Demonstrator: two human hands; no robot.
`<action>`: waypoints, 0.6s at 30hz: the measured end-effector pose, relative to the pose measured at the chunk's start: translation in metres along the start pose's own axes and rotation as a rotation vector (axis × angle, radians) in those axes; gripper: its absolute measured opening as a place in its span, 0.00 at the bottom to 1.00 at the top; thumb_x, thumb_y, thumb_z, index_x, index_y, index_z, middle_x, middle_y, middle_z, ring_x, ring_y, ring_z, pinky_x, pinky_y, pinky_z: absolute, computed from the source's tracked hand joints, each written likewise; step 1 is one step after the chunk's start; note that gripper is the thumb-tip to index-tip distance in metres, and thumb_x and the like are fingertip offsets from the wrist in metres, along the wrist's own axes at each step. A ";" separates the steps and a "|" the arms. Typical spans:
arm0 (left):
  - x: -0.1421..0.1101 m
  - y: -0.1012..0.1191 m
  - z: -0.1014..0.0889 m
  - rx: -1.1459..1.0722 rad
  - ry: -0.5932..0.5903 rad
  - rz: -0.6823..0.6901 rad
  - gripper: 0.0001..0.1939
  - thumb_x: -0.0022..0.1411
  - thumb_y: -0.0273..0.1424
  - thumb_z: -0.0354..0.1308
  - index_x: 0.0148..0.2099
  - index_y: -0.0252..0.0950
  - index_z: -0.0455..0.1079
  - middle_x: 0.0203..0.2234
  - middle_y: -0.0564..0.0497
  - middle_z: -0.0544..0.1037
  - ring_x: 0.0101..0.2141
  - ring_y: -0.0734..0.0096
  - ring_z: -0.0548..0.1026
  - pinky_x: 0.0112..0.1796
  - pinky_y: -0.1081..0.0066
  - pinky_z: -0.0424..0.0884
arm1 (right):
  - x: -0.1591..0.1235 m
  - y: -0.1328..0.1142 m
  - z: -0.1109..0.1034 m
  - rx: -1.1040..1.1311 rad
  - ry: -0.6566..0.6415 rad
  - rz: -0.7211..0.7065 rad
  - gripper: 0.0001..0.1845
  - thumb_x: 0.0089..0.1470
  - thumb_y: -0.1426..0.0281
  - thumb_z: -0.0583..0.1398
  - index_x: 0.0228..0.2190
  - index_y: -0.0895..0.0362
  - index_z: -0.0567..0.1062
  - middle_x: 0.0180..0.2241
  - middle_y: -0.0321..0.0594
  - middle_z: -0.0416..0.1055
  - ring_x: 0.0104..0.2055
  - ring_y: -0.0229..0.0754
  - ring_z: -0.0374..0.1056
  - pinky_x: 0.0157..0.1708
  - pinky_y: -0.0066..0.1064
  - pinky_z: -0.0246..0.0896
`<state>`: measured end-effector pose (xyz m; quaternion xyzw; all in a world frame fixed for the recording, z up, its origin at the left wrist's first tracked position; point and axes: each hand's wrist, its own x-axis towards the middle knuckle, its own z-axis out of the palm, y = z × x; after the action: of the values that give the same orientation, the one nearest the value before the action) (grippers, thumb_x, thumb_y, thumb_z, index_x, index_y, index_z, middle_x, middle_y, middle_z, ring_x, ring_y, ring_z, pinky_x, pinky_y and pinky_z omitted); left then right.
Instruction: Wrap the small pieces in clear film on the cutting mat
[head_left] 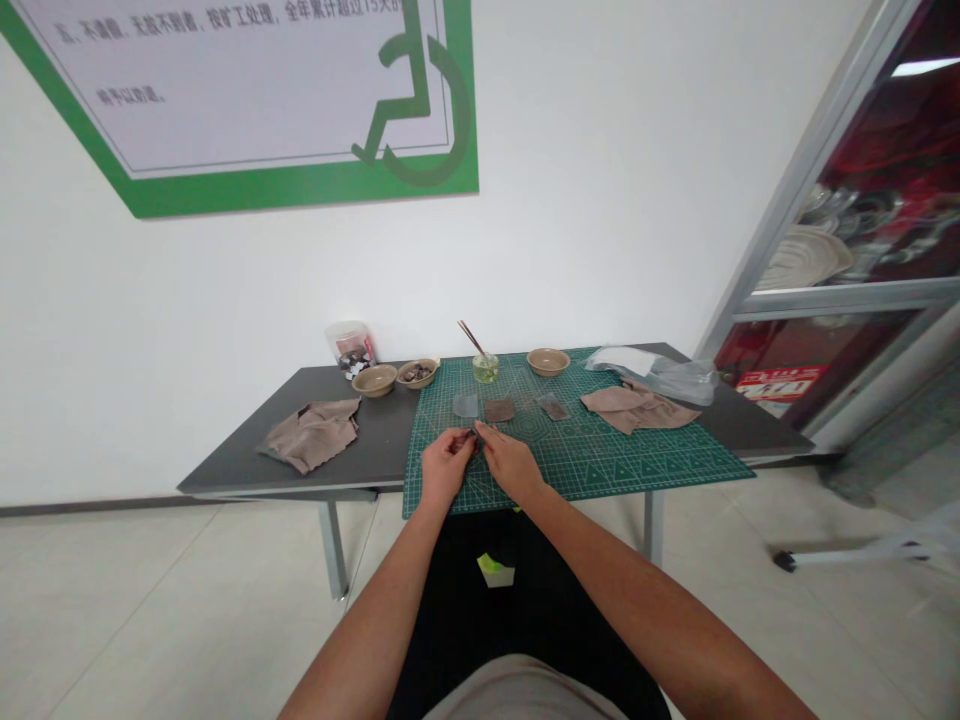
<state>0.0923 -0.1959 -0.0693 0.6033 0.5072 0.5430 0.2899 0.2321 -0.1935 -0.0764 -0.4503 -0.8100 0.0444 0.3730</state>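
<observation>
The cutting mat [600, 455] is green with pale grid lines, the tabletop [382, 437] dark grey, the wall [600, 200] white.

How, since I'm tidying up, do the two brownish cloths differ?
The left cloth lies on the dark tabletop; the right cloth lies on the green mat. The left cloth sits apart, while the right cloth is up against a plastic bag. Both look creased.

A dark bench [382, 445] carries a green cutting mat [600, 460], a rumpled brown cloth [315, 435] to its left, and two tan bowls [375, 380] beside a clear tub [347, 338]
</observation>
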 end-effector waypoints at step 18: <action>0.007 -0.001 0.000 0.258 -0.036 0.194 0.04 0.55 0.28 0.57 0.36 0.37 0.71 0.31 0.51 0.74 0.33 0.70 0.71 0.37 0.71 0.65 | 0.016 0.004 -0.004 -0.025 0.094 0.286 0.15 0.45 0.65 0.63 0.36 0.57 0.73 0.37 0.46 0.69 0.42 0.50 0.63 0.43 0.41 0.59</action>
<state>0.0912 -0.1896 -0.0674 0.6913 0.5069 0.4877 0.1652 0.2321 -0.1796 -0.0662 -0.5673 -0.7196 0.0660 0.3949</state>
